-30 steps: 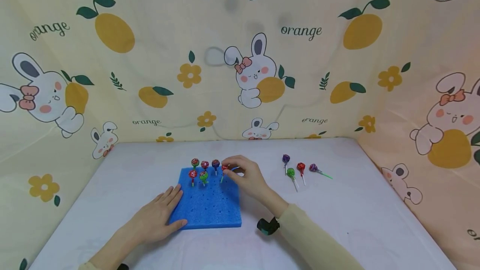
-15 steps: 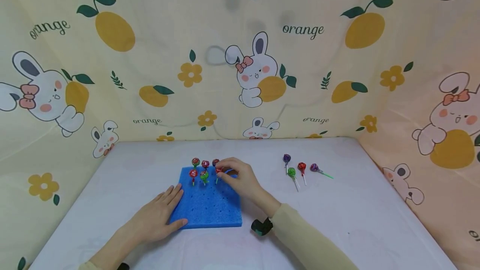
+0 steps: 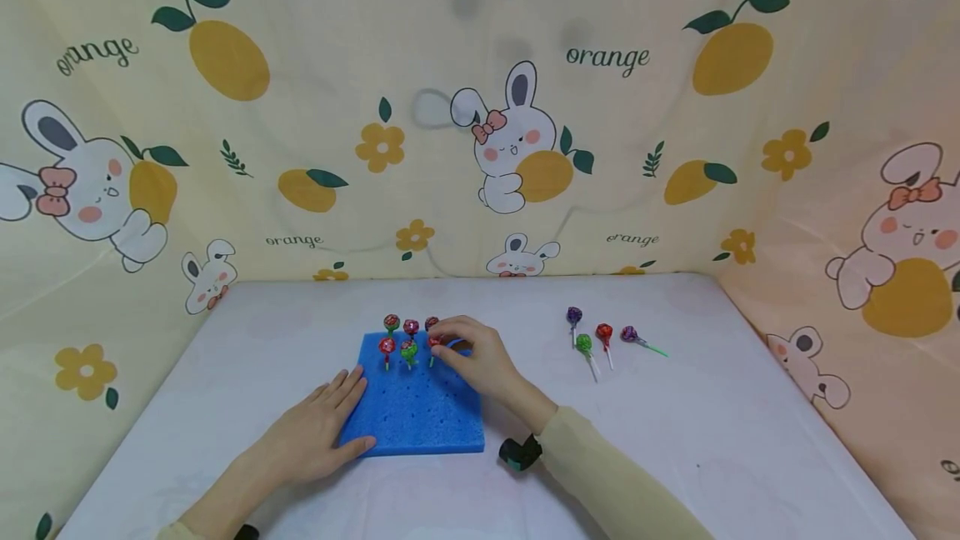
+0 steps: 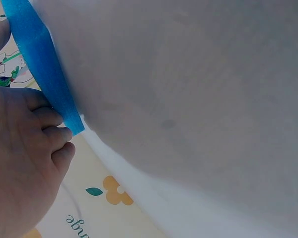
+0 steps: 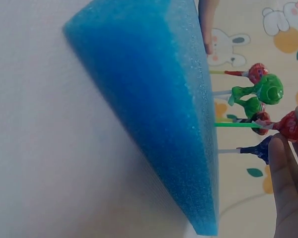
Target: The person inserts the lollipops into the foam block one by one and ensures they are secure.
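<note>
The step in hand looks like seating a red lollipop (image 3: 436,343) into the blue foam block (image 3: 416,419), third spot of the second row. The head of that lollipop is pinched between the fingertips of the right hand (image 3: 471,354), and its green stick can be seen meeting the foam face in the right wrist view (image 5: 236,125).

The left hand (image 3: 315,432) is laid flat on the near-left corner of the foam block, fingers straight, holding nothing; from its wrist camera the fingertips (image 4: 57,134) are seen pressed against the block's edge (image 4: 44,74).

For this to go well, the stick should probably be kept square to the foam and pushed straight along its own line, so it isn't bent or a hole torn. The block is best kept pinned so it can't slide on the white table (image 3: 735,432). Care is needed near the five lollipops already standing at the block's far edge (image 3: 409,328). Four more (image 3: 602,336) lie well to the right of the block.
</note>
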{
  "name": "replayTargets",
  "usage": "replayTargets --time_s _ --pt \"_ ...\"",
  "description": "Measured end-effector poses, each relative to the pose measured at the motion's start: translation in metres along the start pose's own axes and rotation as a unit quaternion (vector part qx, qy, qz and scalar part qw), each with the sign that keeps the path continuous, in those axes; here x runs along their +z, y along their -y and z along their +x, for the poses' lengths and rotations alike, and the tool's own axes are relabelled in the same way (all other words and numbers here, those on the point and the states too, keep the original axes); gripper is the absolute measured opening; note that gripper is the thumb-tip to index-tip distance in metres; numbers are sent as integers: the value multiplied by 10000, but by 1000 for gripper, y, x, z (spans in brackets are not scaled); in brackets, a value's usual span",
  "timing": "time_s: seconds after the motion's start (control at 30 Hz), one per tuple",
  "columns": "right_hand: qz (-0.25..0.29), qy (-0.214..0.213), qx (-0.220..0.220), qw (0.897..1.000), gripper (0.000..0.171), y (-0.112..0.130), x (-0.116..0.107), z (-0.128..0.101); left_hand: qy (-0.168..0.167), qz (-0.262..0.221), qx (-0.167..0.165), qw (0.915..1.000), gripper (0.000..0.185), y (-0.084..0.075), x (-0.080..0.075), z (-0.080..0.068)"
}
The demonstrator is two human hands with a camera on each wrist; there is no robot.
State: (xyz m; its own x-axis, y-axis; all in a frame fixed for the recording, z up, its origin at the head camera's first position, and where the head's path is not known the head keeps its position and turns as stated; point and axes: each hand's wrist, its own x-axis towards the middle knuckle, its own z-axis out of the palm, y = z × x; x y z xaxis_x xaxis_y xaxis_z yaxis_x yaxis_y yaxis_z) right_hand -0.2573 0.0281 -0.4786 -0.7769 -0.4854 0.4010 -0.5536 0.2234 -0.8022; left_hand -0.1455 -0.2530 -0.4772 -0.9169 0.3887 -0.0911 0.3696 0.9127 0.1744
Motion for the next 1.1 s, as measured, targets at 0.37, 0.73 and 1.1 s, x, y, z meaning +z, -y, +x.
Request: replayTargets --time_s 0.37,0.73,1.1 --pt "-122 75 107 9998 25 -1 2 -1 -7 19 -11 10000 95 0 0 0" --pt "-202 37 -40 9998 24 -8 5 -1 52 -3 -63 10000 96 -1 -1 0" --pt "-314 236 83 9992 25 -5 6 -2 89 -59 -97 9999 96 -2 -1 0"
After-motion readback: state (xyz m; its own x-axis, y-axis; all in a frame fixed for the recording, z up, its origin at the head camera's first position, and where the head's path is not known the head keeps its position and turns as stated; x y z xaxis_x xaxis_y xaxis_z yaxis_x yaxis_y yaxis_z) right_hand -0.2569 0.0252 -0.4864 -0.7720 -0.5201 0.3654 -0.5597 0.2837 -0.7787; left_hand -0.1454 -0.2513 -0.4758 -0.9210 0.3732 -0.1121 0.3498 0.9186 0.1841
